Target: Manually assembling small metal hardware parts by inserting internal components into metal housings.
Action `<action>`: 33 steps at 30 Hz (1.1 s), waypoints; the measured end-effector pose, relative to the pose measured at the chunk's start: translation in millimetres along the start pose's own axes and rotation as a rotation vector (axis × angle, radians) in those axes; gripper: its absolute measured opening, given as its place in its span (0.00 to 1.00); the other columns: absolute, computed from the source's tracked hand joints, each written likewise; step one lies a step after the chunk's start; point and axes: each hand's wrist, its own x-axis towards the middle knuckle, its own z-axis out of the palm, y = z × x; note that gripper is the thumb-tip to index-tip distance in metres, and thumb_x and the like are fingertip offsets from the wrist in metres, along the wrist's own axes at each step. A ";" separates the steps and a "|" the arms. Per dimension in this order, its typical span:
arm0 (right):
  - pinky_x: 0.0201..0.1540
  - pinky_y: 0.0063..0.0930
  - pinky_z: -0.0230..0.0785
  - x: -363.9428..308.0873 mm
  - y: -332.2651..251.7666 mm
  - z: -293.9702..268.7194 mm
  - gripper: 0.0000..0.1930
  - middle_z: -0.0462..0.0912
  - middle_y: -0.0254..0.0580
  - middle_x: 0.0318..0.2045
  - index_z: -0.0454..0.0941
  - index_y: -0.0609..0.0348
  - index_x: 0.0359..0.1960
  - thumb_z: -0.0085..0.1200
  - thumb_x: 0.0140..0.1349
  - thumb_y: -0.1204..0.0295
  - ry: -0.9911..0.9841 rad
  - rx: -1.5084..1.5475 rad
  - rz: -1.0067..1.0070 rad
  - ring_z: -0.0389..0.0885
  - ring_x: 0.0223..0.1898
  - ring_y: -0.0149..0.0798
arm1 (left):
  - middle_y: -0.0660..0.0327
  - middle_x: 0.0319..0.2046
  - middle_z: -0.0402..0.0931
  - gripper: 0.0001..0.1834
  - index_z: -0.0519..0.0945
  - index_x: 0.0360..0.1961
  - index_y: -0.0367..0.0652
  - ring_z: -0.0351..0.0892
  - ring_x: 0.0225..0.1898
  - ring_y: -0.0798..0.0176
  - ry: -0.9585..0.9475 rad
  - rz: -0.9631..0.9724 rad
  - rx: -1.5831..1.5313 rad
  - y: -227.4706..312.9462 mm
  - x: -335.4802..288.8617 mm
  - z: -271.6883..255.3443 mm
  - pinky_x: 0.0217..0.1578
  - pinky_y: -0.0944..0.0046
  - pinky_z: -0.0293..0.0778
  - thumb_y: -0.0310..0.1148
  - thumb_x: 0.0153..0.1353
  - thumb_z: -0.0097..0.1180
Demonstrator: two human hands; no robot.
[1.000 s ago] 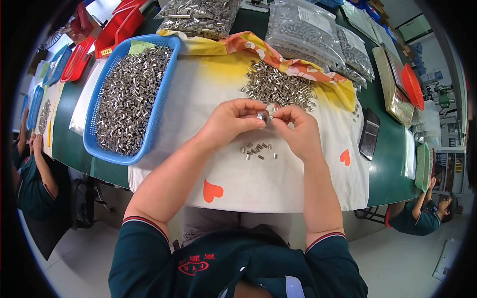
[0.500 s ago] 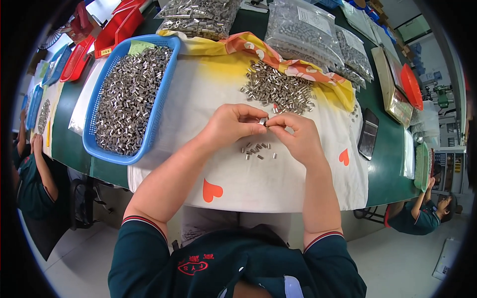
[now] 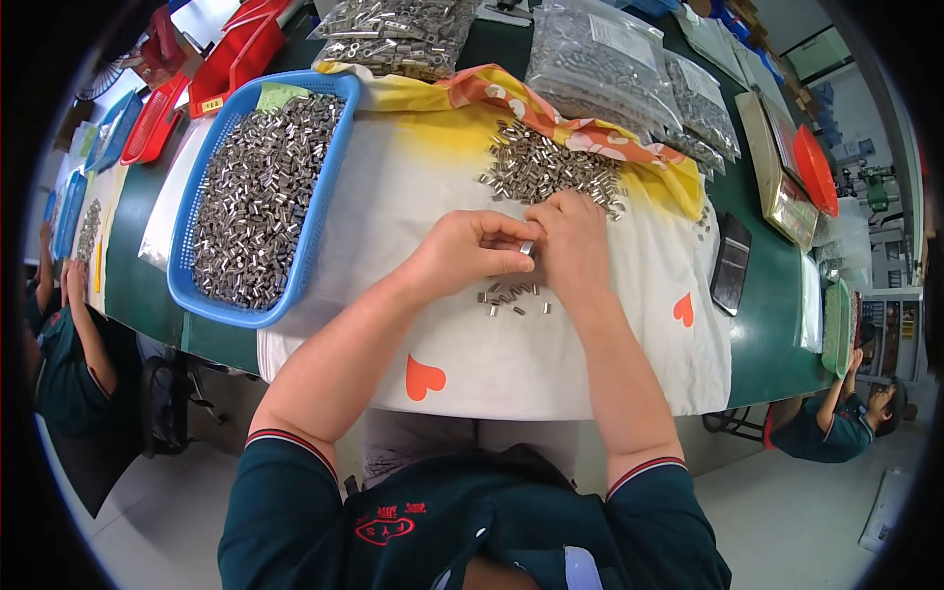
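Observation:
Over the white cloth, my left hand pinches a small shiny metal sleeve between thumb and forefinger. My right hand is right beside it, back upward and fingers curled in, meeting the left fingertips; whatever it grips is hidden beneath it. Just below both hands lies a small scatter of short metal sleeves. Beyond my right hand a bigger heap of such sleeves is spread by the cloth's folded yellow and orange edge.
To the left stands a blue basket full of small metal pieces. Clear bags of metal parts sit at the back. A dark phone lies on the green table at right. People work on both sides.
My right hand has turned over, back upward, and its fingers now reach forward, covering the fingertips. The left hand stays nearly in place, still pinching the sleeve.

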 end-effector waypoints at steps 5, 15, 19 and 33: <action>0.39 0.35 0.61 -0.3 -2.7 -5.8 0.05 0.73 0.37 0.25 0.77 0.55 0.26 0.53 0.45 0.76 -0.024 -0.019 0.048 0.71 0.34 0.41 | 0.66 0.31 0.76 0.13 0.77 0.39 0.36 0.73 0.32 0.76 0.033 -0.017 -0.029 -1.4 1.9 -2.6 0.32 0.76 0.70 0.24 0.51 0.58; 0.34 0.20 0.65 -7.1 -19.4 -42.1 0.04 0.76 0.35 0.26 0.76 0.62 0.28 0.53 0.49 0.81 -0.129 0.654 0.241 0.73 0.30 0.28 | 0.65 0.30 0.76 0.16 0.74 0.42 0.35 0.73 0.32 0.76 0.039 0.044 -0.161 -7.0 2.5 -5.4 0.33 0.76 0.70 0.24 0.50 0.58; 0.33 0.21 0.66 -10.5 -21.2 -40.5 0.03 0.76 0.36 0.25 0.76 0.63 0.27 0.53 0.48 0.80 -0.080 0.410 0.114 0.74 0.29 0.29 | 0.65 0.29 0.76 0.16 0.76 0.41 0.35 0.73 0.31 0.76 0.078 0.055 -0.036 -8.0 3.3 -3.2 0.32 0.75 0.70 0.24 0.49 0.60; 0.29 0.21 0.65 -4.4 1.6 -41.2 0.05 0.77 0.34 0.23 0.77 0.62 0.29 0.55 0.49 0.76 -0.207 0.635 0.436 0.73 0.25 0.28 | 0.64 0.31 0.76 0.16 0.76 0.41 0.34 0.74 0.32 0.75 0.061 0.009 0.007 -4.7 0.4 2.8 0.33 0.75 0.72 0.21 0.48 0.60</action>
